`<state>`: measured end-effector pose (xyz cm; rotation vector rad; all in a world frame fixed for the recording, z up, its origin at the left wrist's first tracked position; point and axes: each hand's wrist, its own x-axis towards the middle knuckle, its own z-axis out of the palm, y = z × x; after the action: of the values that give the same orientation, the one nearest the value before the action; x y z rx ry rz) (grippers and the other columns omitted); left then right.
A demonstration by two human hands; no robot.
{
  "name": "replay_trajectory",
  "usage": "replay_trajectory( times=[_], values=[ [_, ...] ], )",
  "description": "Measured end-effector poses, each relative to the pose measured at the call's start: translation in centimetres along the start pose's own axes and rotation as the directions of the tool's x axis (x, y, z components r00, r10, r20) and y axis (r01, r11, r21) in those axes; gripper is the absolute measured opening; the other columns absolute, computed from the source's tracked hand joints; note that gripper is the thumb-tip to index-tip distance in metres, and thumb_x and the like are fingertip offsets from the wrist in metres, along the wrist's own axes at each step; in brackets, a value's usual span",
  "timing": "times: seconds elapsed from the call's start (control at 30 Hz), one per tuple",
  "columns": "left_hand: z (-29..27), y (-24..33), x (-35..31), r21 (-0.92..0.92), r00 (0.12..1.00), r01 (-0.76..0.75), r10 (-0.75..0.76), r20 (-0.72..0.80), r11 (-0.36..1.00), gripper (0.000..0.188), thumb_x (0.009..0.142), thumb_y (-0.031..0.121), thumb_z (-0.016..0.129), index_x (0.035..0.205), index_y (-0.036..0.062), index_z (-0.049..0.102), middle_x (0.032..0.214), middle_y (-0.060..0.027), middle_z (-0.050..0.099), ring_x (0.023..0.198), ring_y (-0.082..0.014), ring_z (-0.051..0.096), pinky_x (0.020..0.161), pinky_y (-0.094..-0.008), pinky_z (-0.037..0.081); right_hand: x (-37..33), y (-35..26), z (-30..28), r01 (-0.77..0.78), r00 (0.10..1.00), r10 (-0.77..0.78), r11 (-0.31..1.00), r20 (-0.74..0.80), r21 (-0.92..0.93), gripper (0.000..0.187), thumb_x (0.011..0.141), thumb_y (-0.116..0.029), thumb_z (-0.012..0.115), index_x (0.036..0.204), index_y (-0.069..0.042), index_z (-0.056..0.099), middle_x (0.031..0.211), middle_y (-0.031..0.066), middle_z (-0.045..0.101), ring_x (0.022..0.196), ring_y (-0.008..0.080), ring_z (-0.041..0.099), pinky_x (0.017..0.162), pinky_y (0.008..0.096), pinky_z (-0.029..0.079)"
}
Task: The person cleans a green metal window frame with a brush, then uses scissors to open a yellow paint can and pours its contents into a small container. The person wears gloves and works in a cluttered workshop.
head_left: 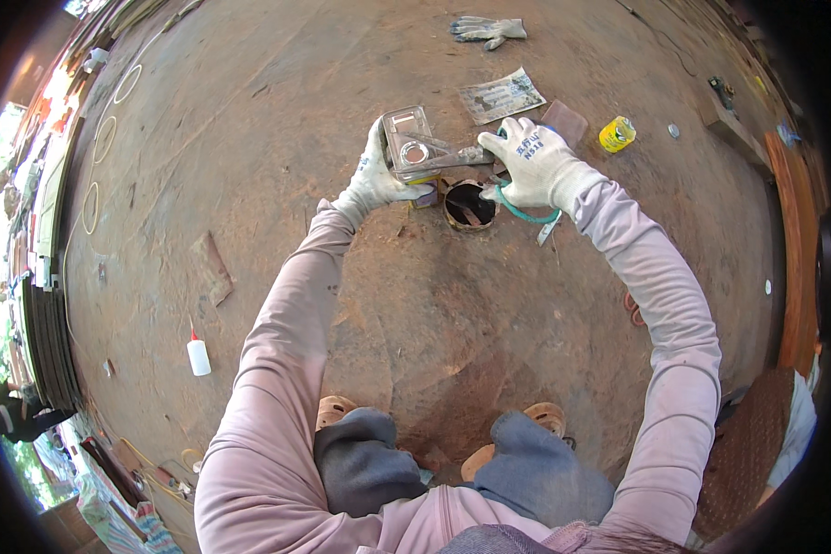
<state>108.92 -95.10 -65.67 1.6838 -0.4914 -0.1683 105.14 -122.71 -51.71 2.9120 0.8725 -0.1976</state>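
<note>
My left hand (376, 177) grips a clear plastic box (404, 125) from its left side, fingers wrapped round it. The box has a round opening in its face and yellow along its lower edge. My right hand (533, 164) is closed on a pair of scissors with worn grey blades (466, 157) and a teal handle (526, 213). The blades are spread and lie across the box near the round opening; whether they cut into it I cannot tell. Both hands wear white gloves. Just below the scissors stands a round, dark-mouthed container (471, 205) with something thin inside.
Beyond my hands lie a printed sheet (502, 96), a brownish flat block (564, 123) and a loose glove (487, 32). A yellow can (617, 135) is to the right. A white bottle with a red nozzle (198, 355) is at left, wooden boards (792, 249) at far right.
</note>
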Motion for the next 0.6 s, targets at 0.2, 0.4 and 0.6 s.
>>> replay_trajectory(
  times=[0.2, 0.4, 0.6],
  values=[
    [-0.20, -0.32, 0.03, 0.063, 1.000, -0.019, 0.020, -0.022, 0.998, 0.144, 0.049, 0.035, 0.100, 0.153, 0.0090, 0.005, 0.147, -0.0115, 0.044, 0.134, -0.0247, 0.046, 0.118, -0.0429, 0.033, -0.13, -0.45, 0.10, -0.003, 0.999, 0.001, 0.999, -0.045, -0.037, 0.074, 0.080, -0.062, 0.068, 0.134, -0.013, 0.054, 0.121, 0.0174, 0.056, 0.116, 0.0330, 0.055, 0.095, 0.0447, 0.048],
    [0.01, -0.27, 0.12, -0.089, 0.999, 0.047, -0.047, 0.007, 0.995, 0.145, 0.048, 0.035, 0.100, 0.154, 0.0094, 0.004, 0.147, -0.0104, 0.044, 0.133, -0.0236, 0.047, 0.120, -0.0430, 0.030, 0.11, -0.26, 0.60, 0.017, 0.999, -0.019, 0.999, -0.030, -0.051, 0.070, 0.081, -0.054, 0.069, 0.135, -0.013, 0.053, 0.118, 0.0168, 0.058, 0.113, 0.0321, 0.058, 0.093, 0.0434, 0.049],
    [0.03, 0.04, 0.05, -0.012, 1.000, -0.011, 0.011, -0.014, 1.000, 0.142, 0.050, 0.033, 0.099, 0.154, 0.0093, 0.004, 0.145, -0.0112, 0.045, 0.132, -0.0244, 0.048, 0.118, -0.0427, 0.034, 0.28, -0.15, 0.77, 0.037, 0.999, -0.036, 0.999, 0.013, -0.015, 0.067, 0.080, -0.041, 0.070, 0.137, -0.011, 0.052, 0.119, 0.0212, 0.060, 0.106, 0.0344, 0.064, 0.087, 0.0441, 0.054]
  ],
)
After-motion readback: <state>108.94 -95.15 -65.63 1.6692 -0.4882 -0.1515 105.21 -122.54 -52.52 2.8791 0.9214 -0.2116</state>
